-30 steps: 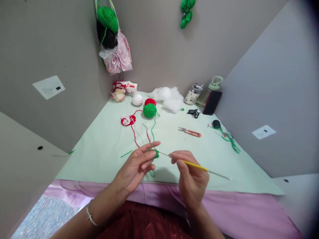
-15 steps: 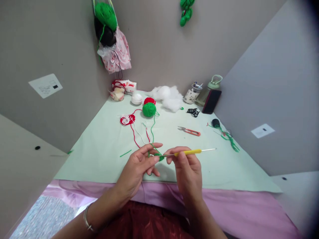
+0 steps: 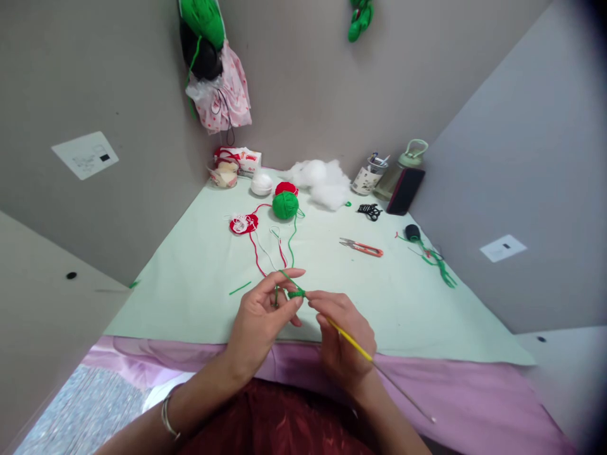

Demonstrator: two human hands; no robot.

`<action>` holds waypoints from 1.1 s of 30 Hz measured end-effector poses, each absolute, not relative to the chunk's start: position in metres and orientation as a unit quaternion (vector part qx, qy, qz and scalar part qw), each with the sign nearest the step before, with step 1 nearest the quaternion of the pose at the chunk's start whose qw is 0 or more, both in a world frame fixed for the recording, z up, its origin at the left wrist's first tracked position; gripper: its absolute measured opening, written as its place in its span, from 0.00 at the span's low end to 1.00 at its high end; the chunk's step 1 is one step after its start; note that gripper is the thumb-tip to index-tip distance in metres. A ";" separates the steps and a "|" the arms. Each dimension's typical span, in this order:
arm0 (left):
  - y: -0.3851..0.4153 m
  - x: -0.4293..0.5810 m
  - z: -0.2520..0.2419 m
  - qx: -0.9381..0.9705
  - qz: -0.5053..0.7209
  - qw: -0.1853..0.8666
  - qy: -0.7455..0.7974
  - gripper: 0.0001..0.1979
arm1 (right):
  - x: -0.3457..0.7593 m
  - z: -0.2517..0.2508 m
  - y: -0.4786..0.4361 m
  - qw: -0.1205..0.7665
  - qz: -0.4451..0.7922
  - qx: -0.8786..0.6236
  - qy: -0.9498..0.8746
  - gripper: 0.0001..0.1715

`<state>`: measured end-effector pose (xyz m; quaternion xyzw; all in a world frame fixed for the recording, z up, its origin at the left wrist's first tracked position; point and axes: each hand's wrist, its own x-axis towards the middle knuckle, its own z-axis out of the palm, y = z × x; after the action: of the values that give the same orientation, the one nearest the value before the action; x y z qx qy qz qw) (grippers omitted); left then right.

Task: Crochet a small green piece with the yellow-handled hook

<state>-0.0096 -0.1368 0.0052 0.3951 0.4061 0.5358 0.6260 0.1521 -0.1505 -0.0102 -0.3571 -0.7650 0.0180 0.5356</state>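
Note:
My left hand (image 3: 264,315) pinches a small green crochet piece (image 3: 297,294) between thumb and fingers, with the green yarn strand (image 3: 290,249) running over its index finger. That strand leads back to a green yarn ball (image 3: 285,205) further up the pale green table (image 3: 199,278). My right hand (image 3: 342,338) is closed around a yellow-handled crochet hook (image 3: 351,340). The hook's tip meets the green piece, and its long metal end slants down to the right past my wrist.
A red crochet piece with white yarn (image 3: 243,224) lies left of the green ball. Orange snips (image 3: 363,247) lie mid-table. White stuffing (image 3: 322,180), a pen cup (image 3: 367,179), a bottle (image 3: 403,165) and a black phone (image 3: 404,191) line the back. Green wire bits (image 3: 434,260) lie right.
My right hand swung the hook from level and pointing right to slanting down toward my lap, its tip staying at the green piece. The left hand kept its pinch.

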 end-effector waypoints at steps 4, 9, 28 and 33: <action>-0.136 -0.007 0.008 0.313 0.535 0.703 0.348 0.21 | 0.152 -0.019 -0.151 0.504 -0.070 -0.359 -0.783 0.22; -0.127 -0.017 0.012 0.229 0.459 0.805 0.299 0.19 | 0.153 -0.012 -0.148 0.611 0.118 -0.383 -0.683 0.17; -0.125 -0.012 0.010 0.219 0.488 0.789 0.303 0.16 | 0.154 -0.009 -0.143 0.657 0.236 -0.396 -0.597 0.14; -0.131 -0.008 0.014 0.304 0.500 0.750 0.309 0.18 | 0.150 -0.008 -0.139 0.653 0.364 -0.364 -0.555 0.09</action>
<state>-0.0078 -0.1314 0.0144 0.3036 0.3088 0.5001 0.7499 0.1496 -0.1392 -0.0084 -0.3644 -0.5554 0.3637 0.6530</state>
